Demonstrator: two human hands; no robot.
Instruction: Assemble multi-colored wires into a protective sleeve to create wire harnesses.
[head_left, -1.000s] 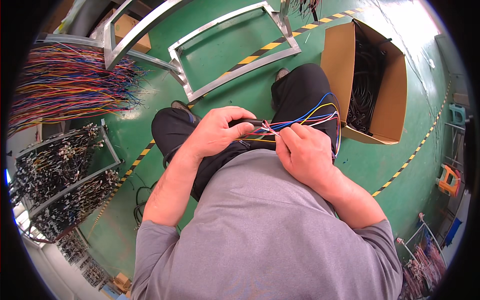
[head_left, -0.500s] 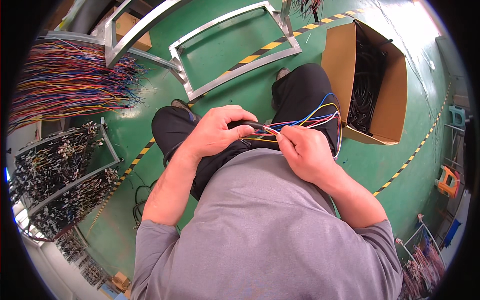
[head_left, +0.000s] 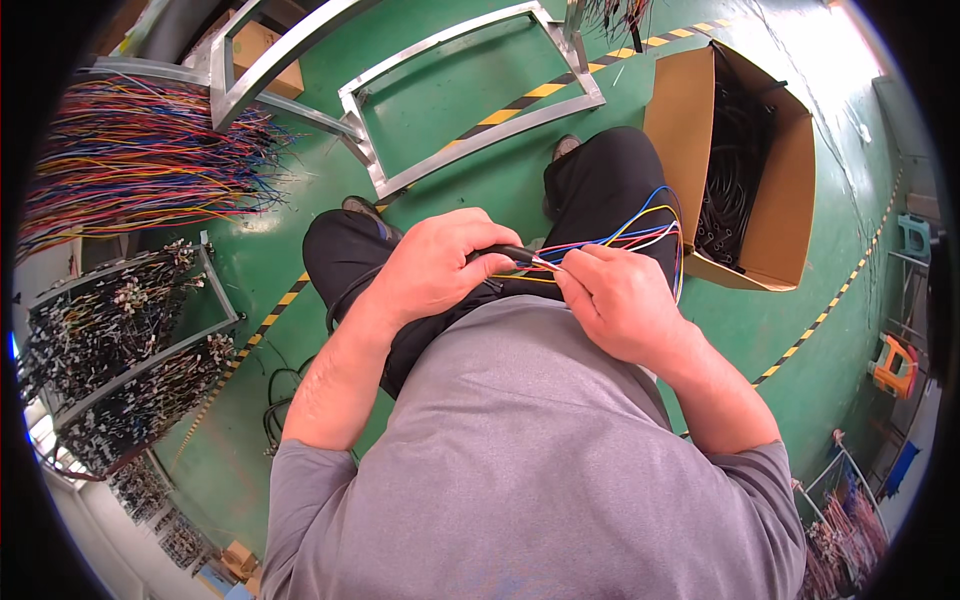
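Over my lap, my left hand [head_left: 447,262] is closed around a black sleeve [head_left: 516,253], thumb and forefinger near its end. Thin coloured wires [head_left: 545,264] come out of that end. My right hand [head_left: 622,302] pinches these wires just beside the sleeve's mouth. Blue, yellow, red and white wires [head_left: 650,232] loop out past my right hand, over my right thigh. From behind my left hand a black cable [head_left: 350,292] curves down by my left knee. The fingertips of my right hand are partly hidden.
An open cardboard box [head_left: 793,200] with black tubing stands at right. Ahead is a metal frame [head_left: 470,145] on the green floor. Bundled coloured wires [head_left: 150,160] lie at far left, above racks of dark harnesses [head_left: 110,330]. Black cable coils [head_left: 280,400] rest on the floor.
My right hand has shifted slightly right and down, still pinching the wires. A little more wire shows between it and the sleeve. My left hand has barely moved.
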